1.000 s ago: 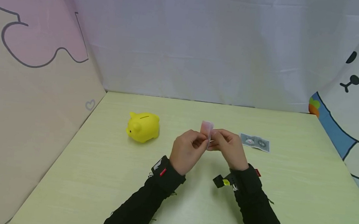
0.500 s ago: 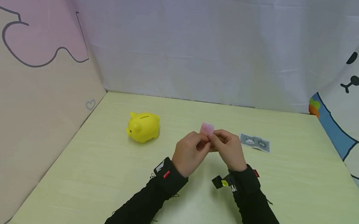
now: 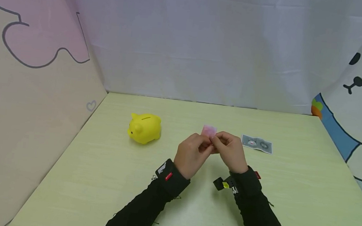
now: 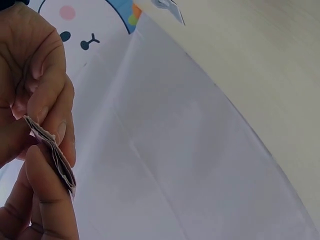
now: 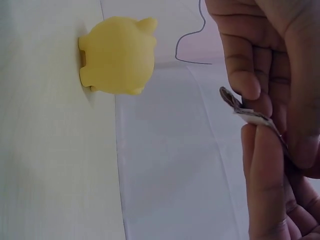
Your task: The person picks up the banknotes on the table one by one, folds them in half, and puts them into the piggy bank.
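Over the middle of the table, a pink folded banknote (image 3: 209, 130) is held up between both hands. My left hand (image 3: 189, 155) pinches its lower left part, and my right hand (image 3: 231, 152) pinches it from the right with thumb and fingers. Several paper layers of the folded banknote (image 4: 55, 155) show edge-on in the left wrist view. In the right wrist view one end of the banknote (image 5: 252, 116) sticks out past the fingertips. Fingers hide the lower part of it in the head view.
A yellow piggy bank (image 3: 145, 128) with a slot on top stands on the table (image 3: 81, 176), left of the hands. A grey play banknote (image 3: 257, 144) with a crease lies flat, just right of the right hand. A white curtain (image 3: 186, 49) closes off the back.
The pink banknote has turned from angled, with its edge showing, to a small flat square facing the head camera. Both hands have drawn slightly closer together. Piggy bank and grey banknote stayed put.
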Demonstrator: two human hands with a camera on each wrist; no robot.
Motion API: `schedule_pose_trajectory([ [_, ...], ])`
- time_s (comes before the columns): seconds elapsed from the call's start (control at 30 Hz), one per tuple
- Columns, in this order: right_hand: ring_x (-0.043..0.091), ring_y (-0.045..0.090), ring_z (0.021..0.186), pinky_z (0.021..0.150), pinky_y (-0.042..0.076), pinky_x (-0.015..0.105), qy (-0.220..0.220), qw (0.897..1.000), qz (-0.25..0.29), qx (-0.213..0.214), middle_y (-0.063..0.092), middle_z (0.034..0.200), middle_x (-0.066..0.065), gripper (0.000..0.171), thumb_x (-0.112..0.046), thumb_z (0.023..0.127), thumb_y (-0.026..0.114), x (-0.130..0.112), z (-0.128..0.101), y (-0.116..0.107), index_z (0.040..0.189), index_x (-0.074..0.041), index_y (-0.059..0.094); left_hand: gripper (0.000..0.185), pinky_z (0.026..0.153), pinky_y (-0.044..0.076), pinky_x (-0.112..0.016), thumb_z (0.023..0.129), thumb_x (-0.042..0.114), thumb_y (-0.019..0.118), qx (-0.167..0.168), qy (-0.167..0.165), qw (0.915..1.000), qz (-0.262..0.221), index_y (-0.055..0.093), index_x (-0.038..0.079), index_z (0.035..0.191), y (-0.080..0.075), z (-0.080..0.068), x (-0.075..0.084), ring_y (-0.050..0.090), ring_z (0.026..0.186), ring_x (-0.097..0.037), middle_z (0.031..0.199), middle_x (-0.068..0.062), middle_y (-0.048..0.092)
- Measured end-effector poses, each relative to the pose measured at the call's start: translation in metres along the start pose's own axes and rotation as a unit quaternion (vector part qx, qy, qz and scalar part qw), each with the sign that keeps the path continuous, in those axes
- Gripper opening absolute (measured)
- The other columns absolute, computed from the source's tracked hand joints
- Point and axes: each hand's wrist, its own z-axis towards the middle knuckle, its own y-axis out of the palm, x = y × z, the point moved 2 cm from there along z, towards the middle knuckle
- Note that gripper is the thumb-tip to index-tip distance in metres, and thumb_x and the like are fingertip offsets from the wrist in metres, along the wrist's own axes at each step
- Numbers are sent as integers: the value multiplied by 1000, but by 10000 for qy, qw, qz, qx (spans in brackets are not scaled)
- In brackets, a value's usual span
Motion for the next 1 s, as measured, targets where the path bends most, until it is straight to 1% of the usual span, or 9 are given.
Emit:
schedule_pose_trajectory([
  [0.1, 10, 71, 66, 66, 60, 29, -59, 9999, 1, -81, 73, 79, 0, 25, -14, 99, 59, -1, 0, -2, 99, 9, 67, 11, 64, 51, -18, 85, 14, 77, -105, -111, 9995, -260, 73, 6, 91, -3, 1, 1, 60, 72, -13, 80, -4, 67],
  [0.2, 10, 71, 67, 67, 61, 29, -72, 9999, -19, -117, 73, 78, -2, 27, -16, 99, 59, -2, -1, -5, 99, 10, 66, 11, 65, 52, -17, 85, 14, 77, -176, -314, 9973, -647, 73, 6, 92, -8, 3, 1, 62, 71, -13, 82, -5, 69],
  [0.3, 9, 71, 70, 68, 61, 29, -43, 9999, -100, -110, 72, 81, -1, 29, -19, 99, 60, -4, -1, -9, 100, 9, 67, 11, 66, 53, -17, 85, 13, 76, -134, -554, 9931, -1025, 74, 4, 93, -14, 6, -1, 64, 71, -14, 85, -7, 70],
  [0.43, 8, 70, 73, 70, 60, 28, -13, 9998, -192, -98, 72, 86, 3, 30, -20, 98, 60, -7, -1, -13, 103, 9, 68, 17, 69, 55, -20, 86, 14, 76, 21, -885, 9875, -1305, 72, 2, 98, -22, 10, -8, 65, 75, -18, 88, -9, 70],
  [0.5, 8, 70, 73, 70, 60, 28, -35, 9998, -199, -81, 71, 86, 5, 30, -19, 98, 60, -9, -2, -15, 104, 9, 68, 22, 72, 56, -23, 86, 16, 76, 23, -1095, 9833, -1451, 71, 3, 102, -25, 12, -13, 65, 79, -19, 91, -10, 70],
  [0.6, 8, 69, 72, 70, 60, 28, -65, 9998, -177, -52, 71, 85, 5, 29, -17, 98, 61, -12, -3, -18, 105, 11, 67, 27, 77, 57, -26, 87, 20, 76, -163, -1466, 9719, -1837, 70, 5, 108, -27, 14, -20, 66, 85, -21, 97, -10, 70],
  [0.73, 8, 70, 72, 69, 60, 27, -67, 9999, -155, -26, 71, 83, 0, 29, -17, 98, 61, -15, -4, -19, 106, 11, 67, 29, 81, 57, -28, 88, 24, 74, -581, -1883, 9521, -2339, 69, 7, 112, -24, 14, -28, 68, 91, -20, 104, -10, 71],
  [0.87, 8, 70, 72, 69, 60, 26, -112, 9998, -142, -55, 71, 82, -5, 29, -16, 98, 61, -17, -5, -20, 107, 11, 67, 31, 81, 56, -29, 90, 25, 73, -965, -2129, 9358, -2638, 70, 7, 114, -19, 14, -33, 68, 93, -20, 109, -10, 72],
  [1.0, 8, 70, 72, 69, 60, 27, -187, 9997, -120, -87, 70, 80, -8, 29, -15, 98, 60, -17, -6, -20, 106, 11, 67, 31, 80, 56, -28, 90, 22, 73, -1260, -2193, 9255, -2820, 69, 5, 116, -15, 12, -32, 69, 93, -22, 111, -12, 71],
])
